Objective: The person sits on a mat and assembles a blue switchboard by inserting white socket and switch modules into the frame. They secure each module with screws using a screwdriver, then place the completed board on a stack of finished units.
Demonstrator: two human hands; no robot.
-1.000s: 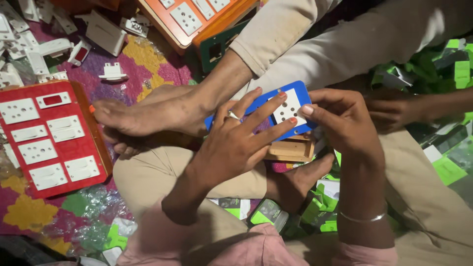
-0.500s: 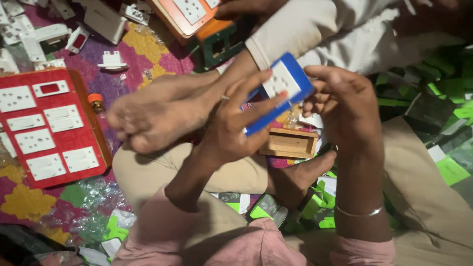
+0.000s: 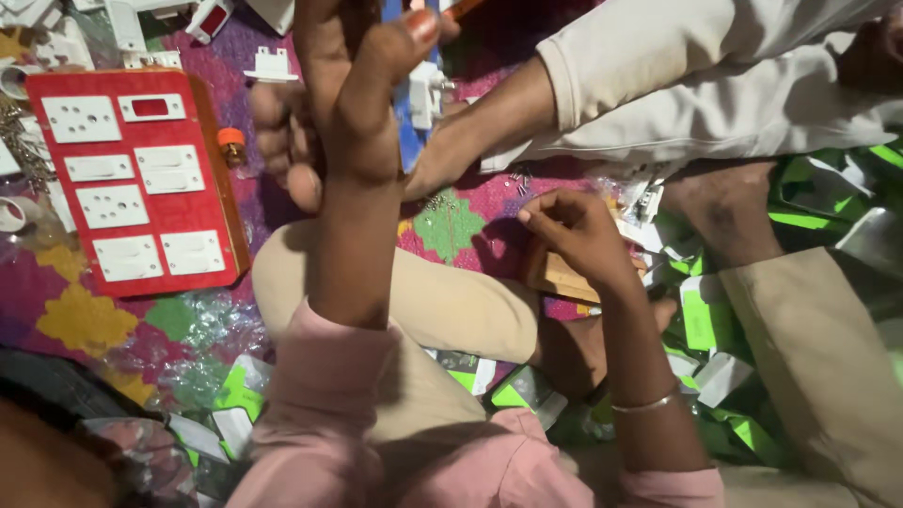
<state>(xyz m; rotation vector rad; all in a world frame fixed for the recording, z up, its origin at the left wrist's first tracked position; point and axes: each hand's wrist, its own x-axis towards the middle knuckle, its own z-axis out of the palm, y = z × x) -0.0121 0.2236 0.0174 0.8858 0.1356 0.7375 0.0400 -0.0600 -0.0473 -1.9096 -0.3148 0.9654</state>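
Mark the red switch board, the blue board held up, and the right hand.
red switch board [image 3: 141, 179], head view, on its red face.
blue board [image 3: 404, 141], head view, on its edge.
right hand [image 3: 574, 230], head view, on its back.

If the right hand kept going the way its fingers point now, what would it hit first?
Probably the small wooden box right under the right hand; its fingers curl down and left onto it and seem to touch it already, though depth is unclear.

Switch board [image 3: 132, 179] on the mat [image 3: 451, 226], left of the wooden block [image 3: 555, 277]
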